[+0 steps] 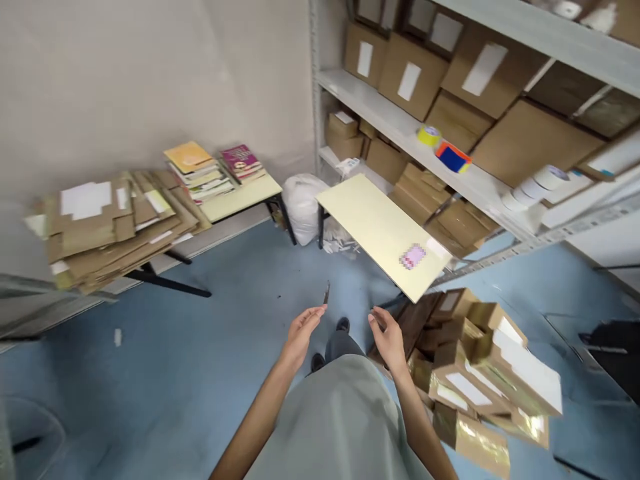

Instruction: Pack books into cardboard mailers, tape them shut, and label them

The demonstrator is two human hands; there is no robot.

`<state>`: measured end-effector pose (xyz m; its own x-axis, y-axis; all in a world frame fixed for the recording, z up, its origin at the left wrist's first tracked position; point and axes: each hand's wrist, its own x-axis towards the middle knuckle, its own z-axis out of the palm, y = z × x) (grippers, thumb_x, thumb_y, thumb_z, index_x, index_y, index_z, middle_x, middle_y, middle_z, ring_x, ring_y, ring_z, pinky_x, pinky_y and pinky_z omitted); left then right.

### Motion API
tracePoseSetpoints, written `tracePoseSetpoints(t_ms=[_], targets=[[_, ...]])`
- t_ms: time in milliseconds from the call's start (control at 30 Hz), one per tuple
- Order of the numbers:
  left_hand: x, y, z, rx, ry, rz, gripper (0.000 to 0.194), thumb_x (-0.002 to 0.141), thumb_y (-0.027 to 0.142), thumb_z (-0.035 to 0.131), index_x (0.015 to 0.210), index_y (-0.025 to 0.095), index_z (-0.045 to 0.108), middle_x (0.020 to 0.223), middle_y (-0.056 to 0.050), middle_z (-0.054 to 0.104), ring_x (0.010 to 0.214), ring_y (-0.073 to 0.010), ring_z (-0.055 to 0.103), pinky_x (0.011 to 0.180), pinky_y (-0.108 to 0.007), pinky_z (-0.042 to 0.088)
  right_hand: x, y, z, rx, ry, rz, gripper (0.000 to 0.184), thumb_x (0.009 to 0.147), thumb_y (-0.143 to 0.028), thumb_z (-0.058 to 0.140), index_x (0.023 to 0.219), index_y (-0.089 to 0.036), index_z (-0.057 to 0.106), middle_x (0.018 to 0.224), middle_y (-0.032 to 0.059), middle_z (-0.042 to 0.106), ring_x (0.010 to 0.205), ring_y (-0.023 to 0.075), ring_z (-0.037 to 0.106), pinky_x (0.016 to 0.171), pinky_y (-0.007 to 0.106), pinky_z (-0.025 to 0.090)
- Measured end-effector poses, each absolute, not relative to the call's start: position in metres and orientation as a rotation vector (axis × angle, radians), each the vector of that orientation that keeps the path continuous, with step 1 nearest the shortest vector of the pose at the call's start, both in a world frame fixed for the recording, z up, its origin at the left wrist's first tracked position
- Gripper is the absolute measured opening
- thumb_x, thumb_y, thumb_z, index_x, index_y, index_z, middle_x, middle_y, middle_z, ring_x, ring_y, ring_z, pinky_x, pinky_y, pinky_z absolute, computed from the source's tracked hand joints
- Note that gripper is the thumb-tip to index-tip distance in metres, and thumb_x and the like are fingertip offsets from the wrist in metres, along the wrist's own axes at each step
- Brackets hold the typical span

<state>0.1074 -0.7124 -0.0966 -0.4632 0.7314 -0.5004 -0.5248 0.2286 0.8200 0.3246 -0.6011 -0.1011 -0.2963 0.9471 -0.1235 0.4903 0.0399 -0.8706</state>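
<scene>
My left hand (301, 333) is closed in a pinch, held out over the floor in front of my body. From its fingertips a slim, dark, blade-like tool (327, 293) points up and away; it is too small and blurred to tell its exact kind. Level with it on the other side, my right hand (389, 335) has its fingers bent and apart, with nothing in them. Nearest to that hand are the cream-topped table (363, 212) and a pile of taped cardboard boxes (465, 373). A small pink, pixelated item (413, 256) lies on the tabletop.
At left, flattened cardboard (120, 227) and stacked books (197, 170) lie on another table. A white sack (304, 207) stands between the tables. The metal shelf (390, 110) bears boxes, yellow tape (429, 135), white tape rolls (537, 187) and an orange-and-blue item (453, 157). Blue floor (200, 353) surrounds me.
</scene>
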Motion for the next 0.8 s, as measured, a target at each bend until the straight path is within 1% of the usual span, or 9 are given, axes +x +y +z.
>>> tracePoseSetpoints(t_ms=[100, 200, 300, 400, 500, 600, 700, 800], targets=[[0.065, -0.706, -0.094, 0.165, 1.44, 1.539, 0.046, 0.073, 0.065, 0.087, 0.094, 0.025, 0.082, 0.141, -0.013, 0.075, 0.15, -0.0352, 0.056, 0.132, -0.051, 0.034, 0.269, -0.575, -0.098, -1.387, -1.852, 1.291, 0.053, 0.096, -0.063, 0.062, 0.124, -0.02, 0.075, 0.128, 0.0165, 0.081, 0.122, 0.034, 0.077, 0.114, 0.052, 0.056], [0.017, -0.694, -0.092, 0.167, 1.472, 1.573, 0.044, 0.077, 0.064, 0.085, 0.096, 0.025, 0.083, 0.142, -0.013, 0.075, 0.149, -0.0355, 0.056, 0.132, -0.052, 0.033, 0.211, -0.545, -0.099, -1.329, -1.856, 1.383, 0.054, 0.094, -0.064, 0.064, 0.124, -0.02, 0.074, 0.13, 0.0174, 0.08, 0.123, 0.0356, 0.077, 0.113, 0.054, 0.057], [-0.036, -0.674, -0.091, 0.144, 1.521, 1.61, 0.044, 0.074, 0.063, 0.087, 0.097, 0.025, 0.084, 0.143, -0.013, 0.074, 0.15, -0.0364, 0.055, 0.132, -0.054, 0.032, 0.15, -0.511, -0.098, -1.266, -1.868, 1.483, 0.054, 0.093, -0.065, 0.066, 0.123, -0.021, 0.074, 0.129, 0.0172, 0.08, 0.123, 0.0359, 0.077, 0.111, 0.053, 0.058], [-0.091, -0.644, -0.087, 0.079, 1.588, 1.65, 0.044, 0.071, 0.062, 0.088, 0.095, 0.025, 0.083, 0.141, -0.014, 0.075, 0.149, -0.0363, 0.056, 0.132, -0.052, 0.032, 0.09, -0.473, -0.093, -1.193, -1.905, 1.564, 0.054, 0.093, -0.066, 0.066, 0.122, -0.021, 0.074, 0.13, 0.0179, 0.08, 0.124, 0.0363, 0.077, 0.11, 0.053, 0.059], [-0.141, -0.61, -0.084, 0.017, 1.645, 1.673, 0.048, 0.069, 0.064, 0.088, 0.096, 0.024, 0.082, 0.137, -0.014, 0.077, 0.144, -0.0363, 0.06, 0.129, -0.052, 0.035, 0.034, -0.431, -0.091, -1.126, -1.955, 1.613, 0.054, 0.094, -0.066, 0.065, 0.123, -0.021, 0.074, 0.129, 0.0182, 0.08, 0.124, 0.0363, 0.077, 0.11, 0.053, 0.059], [-0.184, -0.584, -0.081, -0.012, 1.699, 1.687, 0.051, 0.071, 0.066, 0.086, 0.1, 0.024, 0.081, 0.134, -0.013, 0.078, 0.141, -0.0355, 0.062, 0.126, -0.051, 0.038, -0.018, -0.389, -0.092, -1.072, -2.025, 1.636, 0.055, 0.094, -0.067, 0.065, 0.123, -0.021, 0.074, 0.129, 0.0177, 0.08, 0.123, 0.0361, 0.077, 0.111, 0.054, 0.058], [-0.217, -0.572, -0.08, -0.054, 1.746, 1.718, 0.051, 0.075, 0.066, 0.084, 0.106, 0.024, 0.081, 0.135, -0.013, 0.078, 0.14, -0.0348, 0.062, 0.124, -0.051, 0.041, -0.067, -0.354, -0.095, -1.013, -2.108, 1.657, 0.055, 0.093, -0.069, 0.066, 0.121, -0.022, 0.075, 0.128, 0.0171, 0.081, 0.122, 0.0357, 0.078, 0.11, 0.053, 0.06], [-0.245, -0.573, -0.082, -0.146, 1.758, 1.768, 0.054, 0.076, 0.066, 0.084, 0.108, 0.023, 0.08, 0.138, -0.014, 0.076, 0.14, -0.0349, 0.063, 0.124, -0.051, 0.041, -0.117, -0.332, -0.095, -0.928, -2.203, 1.671, 0.053, 0.094, -0.069, 0.066, 0.119, -0.023, 0.077, 0.125, 0.0161, 0.082, 0.119, 0.0353, 0.078, 0.108, 0.052, 0.061]])
